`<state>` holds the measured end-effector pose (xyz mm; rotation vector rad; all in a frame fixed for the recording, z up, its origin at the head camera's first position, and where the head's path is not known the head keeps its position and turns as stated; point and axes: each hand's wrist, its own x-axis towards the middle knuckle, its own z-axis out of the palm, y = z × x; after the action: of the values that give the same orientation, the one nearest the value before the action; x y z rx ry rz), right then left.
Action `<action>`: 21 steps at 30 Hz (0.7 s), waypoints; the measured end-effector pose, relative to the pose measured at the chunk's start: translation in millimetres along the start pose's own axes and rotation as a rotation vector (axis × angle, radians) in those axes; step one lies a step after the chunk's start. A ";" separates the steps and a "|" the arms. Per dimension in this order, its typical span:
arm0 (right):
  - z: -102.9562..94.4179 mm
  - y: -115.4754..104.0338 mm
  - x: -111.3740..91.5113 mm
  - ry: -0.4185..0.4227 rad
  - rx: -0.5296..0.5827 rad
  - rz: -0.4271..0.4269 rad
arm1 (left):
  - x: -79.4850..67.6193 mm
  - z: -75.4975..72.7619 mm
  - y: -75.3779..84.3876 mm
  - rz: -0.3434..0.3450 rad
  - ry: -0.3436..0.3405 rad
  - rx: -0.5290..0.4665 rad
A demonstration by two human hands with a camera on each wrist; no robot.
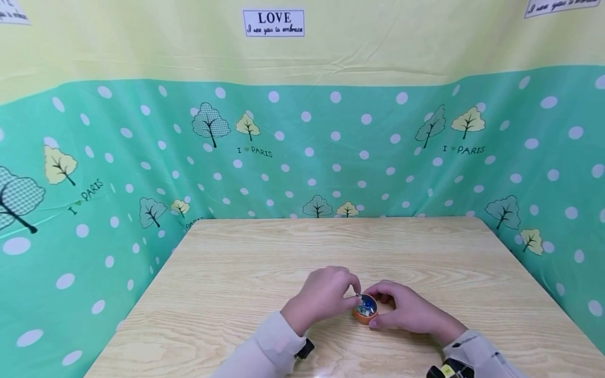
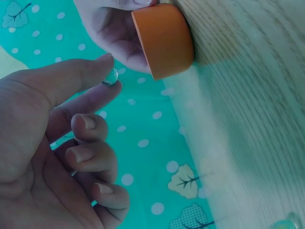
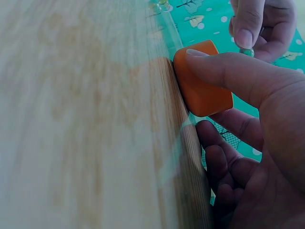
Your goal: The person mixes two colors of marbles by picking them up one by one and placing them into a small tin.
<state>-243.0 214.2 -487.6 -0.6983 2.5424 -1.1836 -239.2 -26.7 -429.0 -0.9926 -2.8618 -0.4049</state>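
A small orange cup (image 1: 365, 317) sits on the table in front of me, with blue and clear glass marbles (image 1: 367, 303) inside it. My right hand (image 1: 408, 310) holds the cup from the right, thumb on the near side and fingers around the far side. Thumb and forefinger of my left hand (image 1: 326, 296) pinch a clear glass marble (image 2: 111, 77) close to the cup's rim. The other left fingers curl loosely in the left wrist view. From the right wrist, the cup's orange side (image 3: 202, 88) shows under my thumb, and its inside is hidden.
The light wood table (image 1: 246, 252) reaches back to a green dotted cloth (image 1: 321, 157) that hangs behind and at both sides. A greenish glass piece (image 2: 287, 223) shows at the lower right corner of the left wrist view.
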 end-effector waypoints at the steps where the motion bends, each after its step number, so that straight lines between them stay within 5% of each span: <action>1: -0.1 -0.1 0.1 0.003 -0.006 0.004 | 0.8 0.6 0.7 -0.001 0.000 0.001; 21: -2.1 -1.0 0.2 0.001 -0.011 -0.023 | 7.8 6.8 5.5 -0.010 0.034 -0.025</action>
<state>-243.8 214.9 -485.6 -0.7320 2.5503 -1.1777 -241.9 -16.0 -433.0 -0.9666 -2.8388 -0.4544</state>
